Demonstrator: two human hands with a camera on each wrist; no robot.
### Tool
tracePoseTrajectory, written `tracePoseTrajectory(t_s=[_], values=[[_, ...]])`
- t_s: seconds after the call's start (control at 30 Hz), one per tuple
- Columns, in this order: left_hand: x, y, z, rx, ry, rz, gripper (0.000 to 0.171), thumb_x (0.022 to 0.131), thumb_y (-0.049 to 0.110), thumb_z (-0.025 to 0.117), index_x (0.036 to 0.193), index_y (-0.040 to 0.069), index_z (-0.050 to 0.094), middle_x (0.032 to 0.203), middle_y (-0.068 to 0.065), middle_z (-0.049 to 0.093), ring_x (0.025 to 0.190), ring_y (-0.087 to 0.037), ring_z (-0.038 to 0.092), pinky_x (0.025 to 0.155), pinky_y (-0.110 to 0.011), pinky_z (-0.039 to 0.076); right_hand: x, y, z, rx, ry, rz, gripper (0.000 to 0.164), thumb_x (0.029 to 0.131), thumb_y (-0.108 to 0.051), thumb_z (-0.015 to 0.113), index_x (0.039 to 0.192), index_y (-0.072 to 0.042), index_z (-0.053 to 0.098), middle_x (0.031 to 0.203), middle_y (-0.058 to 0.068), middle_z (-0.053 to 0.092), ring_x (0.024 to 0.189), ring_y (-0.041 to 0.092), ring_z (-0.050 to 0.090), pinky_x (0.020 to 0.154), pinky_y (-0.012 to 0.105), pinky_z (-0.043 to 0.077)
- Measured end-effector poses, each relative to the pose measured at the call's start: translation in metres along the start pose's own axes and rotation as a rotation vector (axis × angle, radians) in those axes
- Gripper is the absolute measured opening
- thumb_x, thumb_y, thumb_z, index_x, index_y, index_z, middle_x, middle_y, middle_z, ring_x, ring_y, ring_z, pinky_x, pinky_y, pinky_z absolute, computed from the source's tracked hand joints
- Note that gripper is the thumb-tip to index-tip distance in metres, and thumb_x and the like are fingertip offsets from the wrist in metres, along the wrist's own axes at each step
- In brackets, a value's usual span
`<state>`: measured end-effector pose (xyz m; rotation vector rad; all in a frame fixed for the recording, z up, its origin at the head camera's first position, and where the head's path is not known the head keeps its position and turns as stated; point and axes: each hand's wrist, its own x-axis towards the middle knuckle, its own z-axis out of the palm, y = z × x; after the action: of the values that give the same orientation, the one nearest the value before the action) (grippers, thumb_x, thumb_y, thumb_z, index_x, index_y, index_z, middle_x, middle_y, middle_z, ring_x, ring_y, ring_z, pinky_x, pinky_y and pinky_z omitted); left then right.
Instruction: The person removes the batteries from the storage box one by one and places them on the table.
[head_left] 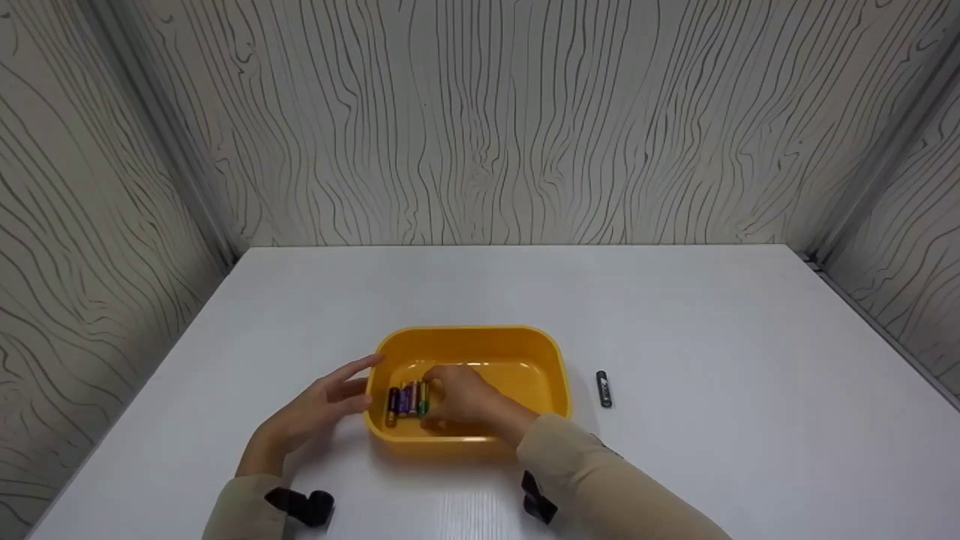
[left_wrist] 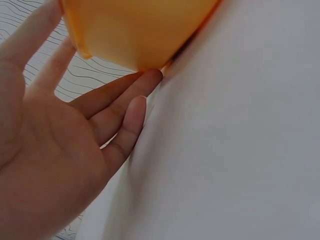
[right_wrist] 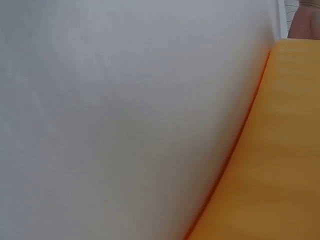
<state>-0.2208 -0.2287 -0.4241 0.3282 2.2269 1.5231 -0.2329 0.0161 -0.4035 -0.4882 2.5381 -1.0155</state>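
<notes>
Two hands (head_left: 319, 411) (head_left: 469, 395), one tray (head_left: 469, 346), several batteries (head_left: 403, 402)

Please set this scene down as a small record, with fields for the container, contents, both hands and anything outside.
Container: rounded rectangular yellow-orange tub on the smooth white table
Contents: small cylindrical batteries, mostly purple, side by side at the tub's left end
Left hand: fingers against the tub's left wall
Right hand: inside the tub, fingers at the green-and-gold battery; grip unclear
Outside: one dark cylindrical battery, right of the tub
</notes>
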Motion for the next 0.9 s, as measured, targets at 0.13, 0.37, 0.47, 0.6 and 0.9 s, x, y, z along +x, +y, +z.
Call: tracePoseTrajectory(t_s=[0.13,0.37,0.47,0.6,0.9], values=[[0.0,0.0,-0.001,0.004,0.003,0.008,0.063,0.096,0.035,0.058,0.152,0.029,0.029,0.159,-0.016,0.03,0.147,-0.04,0.029,0.116,-0.066,0.023,0.001,0.001,-0.001,0.004,-0.005,-0.005,0.05,0.077,-0.014,0.08,0.123,-0.005,0.061,0.11,0.006,0.067,0.09,0.015,0.055,0.089,0.035,0.054],[0.001,-0.001,-0.002,0.021,-0.005,0.02,0.063,0.096,0.035,0.057,0.152,0.03,0.028,0.158,-0.014,0.032,0.145,-0.039,0.033,0.116,-0.066,0.023,0.001,0.0,-0.003,0.039,-0.022,0.025,0.049,0.078,-0.014,0.08,0.122,-0.008,0.06,0.107,0.004,0.066,0.088,0.016,0.058,0.084,0.033,0.057],[0.001,-0.001,-0.002,0.017,-0.011,0.027,0.063,0.097,0.034,0.056,0.152,0.029,0.028,0.159,-0.014,0.031,0.145,-0.039,0.033,0.116,-0.065,0.024,0.001,0.0,-0.005,0.065,-0.025,0.025,0.049,0.078,-0.013,0.08,0.123,-0.008,0.06,0.107,0.005,0.067,0.089,0.017,0.058,0.085,0.035,0.057],[0.001,0.0,-0.002,0.014,-0.015,0.026,0.062,0.097,0.034,0.055,0.152,0.03,0.028,0.16,-0.013,0.029,0.146,-0.039,0.031,0.117,-0.063,0.025,0.003,-0.001,-0.007,0.055,-0.013,0.008,0.053,0.076,-0.017,0.081,0.124,-0.007,0.06,0.108,0.006,0.067,0.091,0.017,0.057,0.09,0.038,0.055],[0.0,0.0,0.0,0.018,0.006,0.001,0.062,0.097,0.037,0.056,0.152,0.031,0.029,0.158,-0.014,0.032,0.146,-0.039,0.032,0.115,-0.068,0.022,-0.001,-0.005,-0.016,0.039,0.0,-0.033,0.058,0.074,-0.023,0.084,0.124,-0.007,0.06,0.089,0.002,0.061,0.077,0.014,0.053,0.067,0.025,0.047]])
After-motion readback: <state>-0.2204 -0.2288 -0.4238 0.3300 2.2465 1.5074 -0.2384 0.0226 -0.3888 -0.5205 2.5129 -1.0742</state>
